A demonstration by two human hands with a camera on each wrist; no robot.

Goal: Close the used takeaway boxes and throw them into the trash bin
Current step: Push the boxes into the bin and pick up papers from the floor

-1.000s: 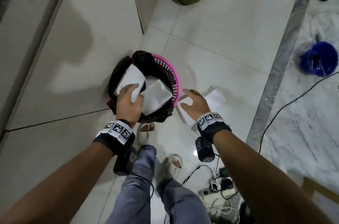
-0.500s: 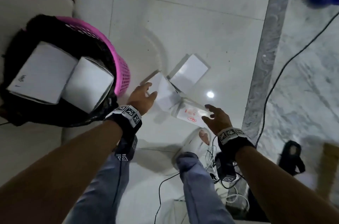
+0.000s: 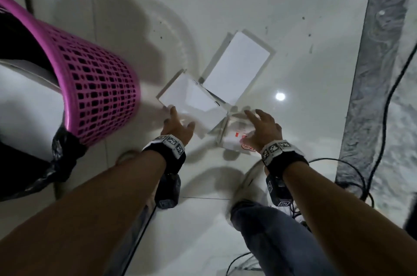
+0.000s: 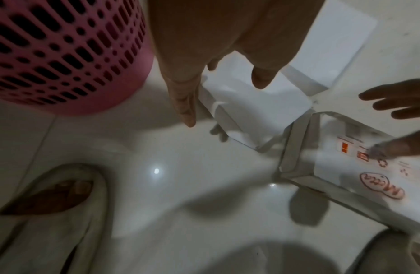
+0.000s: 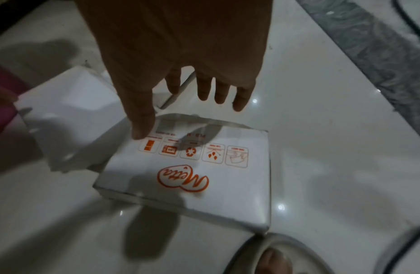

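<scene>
An open white takeaway box [image 3: 188,96] lies on the floor, its other half [image 3: 237,68] spread flat beyond it. My left hand [image 3: 180,117] hovers with straight fingers at this box's [image 4: 251,103] near edge, holding nothing. A second box [image 3: 234,138] with orange print lies printed side up to the right. My right hand [image 3: 250,126] is spread just above it, thumb [image 5: 139,128] close to the printed box [image 5: 192,176], without gripping it. The pink trash bin [image 3: 94,77] with a black liner stands at the left, seen again in the left wrist view [image 4: 63,55].
White boxes [image 3: 20,72] stick out of the bin. My feet in pale slippers [image 4: 51,213] stand just behind the boxes. A grey marble strip [image 3: 370,72] and black cables [image 3: 383,117] run along the right. More cables lie near my right foot.
Both hands left the bin and came down to the boxes on the floor. My right hand moved over the printed box; my left reached the open white box's edge.
</scene>
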